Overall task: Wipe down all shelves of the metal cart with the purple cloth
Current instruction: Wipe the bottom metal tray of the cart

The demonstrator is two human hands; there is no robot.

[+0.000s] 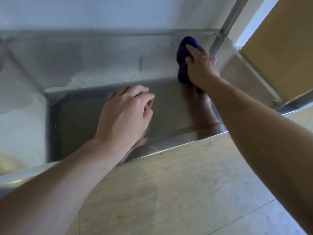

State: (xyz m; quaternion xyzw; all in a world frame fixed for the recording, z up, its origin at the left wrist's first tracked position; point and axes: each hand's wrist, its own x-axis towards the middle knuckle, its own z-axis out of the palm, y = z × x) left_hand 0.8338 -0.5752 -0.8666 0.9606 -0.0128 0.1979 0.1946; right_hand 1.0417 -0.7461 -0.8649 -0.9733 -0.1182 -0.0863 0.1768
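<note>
I look down on a shelf of the metal cart [88, 116], a shiny steel surface with a raised front rim. My right hand [200, 67] lies on the purple cloth [183, 50] at the shelf's far right corner, fingers curled over the bunched fabric and pressing it onto the steel. Part of the cloth is hidden under the palm. My left hand [126, 114] hovers over the middle of the shelf, its fingers loosely curled and holding nothing. Both forearms reflect in the metal.
A metal cart post [225, 28] rises at the far right corner. A white wall [101, 12] stands behind the cart. Light wood flooring [169, 192] runs in front of the rim. A tan panel [279, 44] stands to the right.
</note>
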